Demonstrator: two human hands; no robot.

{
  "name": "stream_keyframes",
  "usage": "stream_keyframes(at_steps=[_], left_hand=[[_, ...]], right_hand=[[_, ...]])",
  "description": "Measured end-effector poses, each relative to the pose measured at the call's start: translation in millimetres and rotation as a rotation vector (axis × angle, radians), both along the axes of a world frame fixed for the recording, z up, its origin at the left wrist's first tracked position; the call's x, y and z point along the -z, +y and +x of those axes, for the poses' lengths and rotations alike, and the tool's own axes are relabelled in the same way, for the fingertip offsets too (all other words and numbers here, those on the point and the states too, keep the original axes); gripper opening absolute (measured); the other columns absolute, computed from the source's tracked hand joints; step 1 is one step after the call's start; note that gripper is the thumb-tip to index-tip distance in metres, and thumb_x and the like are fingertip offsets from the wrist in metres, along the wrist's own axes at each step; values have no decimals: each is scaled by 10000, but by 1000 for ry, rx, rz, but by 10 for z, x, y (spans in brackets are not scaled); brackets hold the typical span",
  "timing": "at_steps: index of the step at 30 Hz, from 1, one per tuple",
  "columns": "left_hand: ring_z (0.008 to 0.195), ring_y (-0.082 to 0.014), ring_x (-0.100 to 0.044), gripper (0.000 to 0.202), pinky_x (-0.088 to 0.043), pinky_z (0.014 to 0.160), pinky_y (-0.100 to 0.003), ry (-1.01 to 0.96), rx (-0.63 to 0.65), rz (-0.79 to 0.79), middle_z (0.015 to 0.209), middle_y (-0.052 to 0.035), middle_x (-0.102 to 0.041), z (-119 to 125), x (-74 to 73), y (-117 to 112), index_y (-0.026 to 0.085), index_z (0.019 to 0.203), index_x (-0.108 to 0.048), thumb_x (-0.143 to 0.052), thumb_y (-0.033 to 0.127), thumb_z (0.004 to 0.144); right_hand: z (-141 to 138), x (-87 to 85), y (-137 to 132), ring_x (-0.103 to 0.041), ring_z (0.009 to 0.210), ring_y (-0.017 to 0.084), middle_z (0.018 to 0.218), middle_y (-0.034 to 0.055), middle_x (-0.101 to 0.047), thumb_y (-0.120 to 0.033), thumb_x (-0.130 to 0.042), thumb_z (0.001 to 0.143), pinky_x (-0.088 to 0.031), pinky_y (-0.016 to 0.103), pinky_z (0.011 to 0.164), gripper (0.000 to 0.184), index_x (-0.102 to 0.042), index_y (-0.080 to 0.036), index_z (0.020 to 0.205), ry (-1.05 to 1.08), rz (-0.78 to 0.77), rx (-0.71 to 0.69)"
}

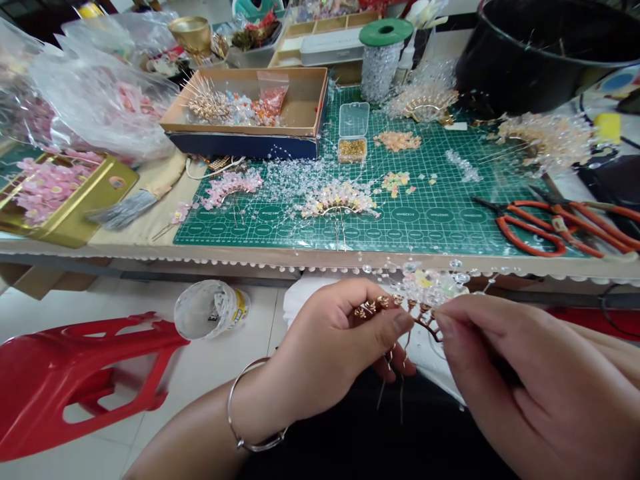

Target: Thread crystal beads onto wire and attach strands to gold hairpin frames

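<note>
Beaded hairpiece (425, 283) is being held in midair between both hands, above the person's dark-clothed lap and just in front of the desk (240, 257). The left hand (340, 340) is closing its grip around the curved metal band, thumb resting along it, while thin wire prongs are hanging below the fingers. The right hand (530, 360) is pinching the other end near the clear beads, though its fingers are hiding exactly which part. A bracelet (240, 442) is circling the left wrist.

Off to the left, a red plastic stool (60, 373) and a white bucket (227, 313) are standing on the tiled floor.

On the desk, a green cutting mat (440, 217) is carrying a pale multicoloured hairpiece (340, 199), a pink hairpiece (233, 189) and, at right, orange-handled tools (559, 223). A gold tin (110, 193) is holding pink flowers at left. Farther back, a shallow box (240, 143) of beads, a green-topped spool (385, 67) and a black tub (490, 67) are sitting.
</note>
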State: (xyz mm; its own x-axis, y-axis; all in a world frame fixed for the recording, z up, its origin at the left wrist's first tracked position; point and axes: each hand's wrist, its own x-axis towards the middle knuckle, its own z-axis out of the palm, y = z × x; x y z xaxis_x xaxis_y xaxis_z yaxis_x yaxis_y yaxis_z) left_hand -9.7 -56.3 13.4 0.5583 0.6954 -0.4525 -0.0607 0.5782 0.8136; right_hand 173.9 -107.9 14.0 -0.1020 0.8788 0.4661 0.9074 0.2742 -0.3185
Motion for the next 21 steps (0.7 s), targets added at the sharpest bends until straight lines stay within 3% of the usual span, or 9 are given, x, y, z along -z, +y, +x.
stream_keyframes(at_steps=[4, 10, 14, 17, 21], left_hand=[[576, -98, -615, 250, -500, 573, -202, 36, 6, 37, 657, 19, -651, 8, -11, -7, 179, 829, -579, -688, 394, 894], [574, -101, -590, 215, -479, 553, -201, 54, -17, 133, 629, 45, -578, 39, -26, -9, 190, 832, -580, -754, 316, 837], [597, -101, -593, 196, -482, 577, -219, 138, 3, 298, 678, 31, -577, 35, -18, -10, 189, 801, -585, -690, 327, 893], [618, -106, -594, 250, -469, 590, -238, 215, 21, 451, 728, 11, -597, 31, -13, -7, 182, 786, -590, -612, 373, 945], [708, -137, -608, 186, -467, 677, -272, 308, -44, 612, 776, -5, -626, 44, -45, -13, 181, 852, -653, -613, 338, 943]], right_hand=[[2, -14, 13, -630, 424, 198, 532, -76, -637, -286, -599, 915, -311, 319, 436, 49, -574, -294, 874, -64, 31, -40], [-23, 7, 31, -642, 421, 231, 534, -61, -653, -285, -592, 929, -359, 343, 433, 49, -573, -285, 884, -130, 66, -44], [-36, 21, 58, -647, 424, 201, 553, -48, -684, -268, -577, 949, -381, 324, 420, 64, -588, -258, 887, -153, 94, -43], [-40, 44, 70, -701, 516, 218, 656, 24, -749, -338, -519, 988, -437, 317, 463, 189, -623, -207, 902, -175, 97, 10], [-42, 63, 74, -704, 529, 210, 683, 53, -749, -369, -472, 1007, -453, 303, 484, 278, -625, -189, 862, -158, 61, 17]])
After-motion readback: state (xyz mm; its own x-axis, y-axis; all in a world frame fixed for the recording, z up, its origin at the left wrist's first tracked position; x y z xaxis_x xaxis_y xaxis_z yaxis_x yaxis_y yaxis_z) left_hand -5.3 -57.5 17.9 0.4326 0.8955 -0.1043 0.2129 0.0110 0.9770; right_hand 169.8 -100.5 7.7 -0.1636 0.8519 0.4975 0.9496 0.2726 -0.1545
